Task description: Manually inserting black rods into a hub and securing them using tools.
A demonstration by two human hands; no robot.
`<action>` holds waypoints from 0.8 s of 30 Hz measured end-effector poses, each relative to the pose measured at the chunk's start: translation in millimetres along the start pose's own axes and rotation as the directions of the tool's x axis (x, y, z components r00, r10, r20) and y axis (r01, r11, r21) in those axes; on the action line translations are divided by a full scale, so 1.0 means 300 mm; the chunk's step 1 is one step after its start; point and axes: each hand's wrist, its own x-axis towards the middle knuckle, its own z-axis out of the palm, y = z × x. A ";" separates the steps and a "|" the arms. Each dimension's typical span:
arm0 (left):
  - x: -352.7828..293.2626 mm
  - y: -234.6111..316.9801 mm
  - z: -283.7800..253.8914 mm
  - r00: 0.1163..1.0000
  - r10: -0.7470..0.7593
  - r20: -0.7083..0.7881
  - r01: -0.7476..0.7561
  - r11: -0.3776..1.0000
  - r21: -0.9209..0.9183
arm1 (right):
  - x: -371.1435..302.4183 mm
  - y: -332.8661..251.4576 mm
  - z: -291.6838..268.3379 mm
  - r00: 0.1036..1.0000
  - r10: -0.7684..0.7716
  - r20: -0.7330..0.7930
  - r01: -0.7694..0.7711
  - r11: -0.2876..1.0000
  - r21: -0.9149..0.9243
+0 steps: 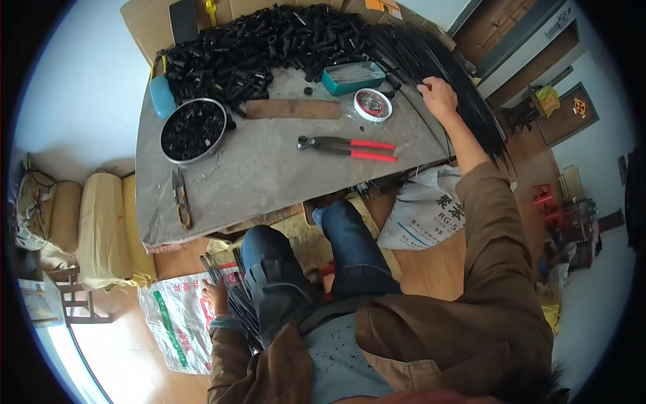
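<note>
Rod bundle (437,60) under right hand (437,96)

Beside my right hand (438,96): one round tin (372,104), one teal tray (352,77), one pair of red-handled pincers (346,147), one wooden block (293,109). Farther off, one bowl of black caps (192,130), one pair of snips (180,197). My left hand (217,295) grips one bundle of rods (235,296).

Worktop (269,175): grey, bare in the middle.
Far edge: heap of black tubes (269,40), fan of black rods (444,74) hanging over the right corner.
Left: round pan (193,130) of tubes, blue bottle (162,96), snips (180,197).
Middle: wooden slat (293,109), red-handled pincers (346,147).
Right: teal tray (352,77), small round tin (372,104).
</note>
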 end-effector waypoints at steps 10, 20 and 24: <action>0.016 0.059 -0.137 0.995 0.097 0.003 -0.096 0.987 -0.126 | 0.203 0.064 0.196 0.989 0.117 0.094 -0.070 0.914 -0.400; 0.003 0.262 -0.201 0.934 0.343 -0.104 -0.358 0.893 -0.274 | 0.302 0.126 -0.037 0.975 0.129 0.180 -0.080 0.963 -0.258; -0.046 0.332 -0.241 0.909 0.399 -0.119 -0.415 0.843 -0.343 | 0.424 0.300 -0.085 0.995 0.064 0.074 -0.046 0.976 -0.215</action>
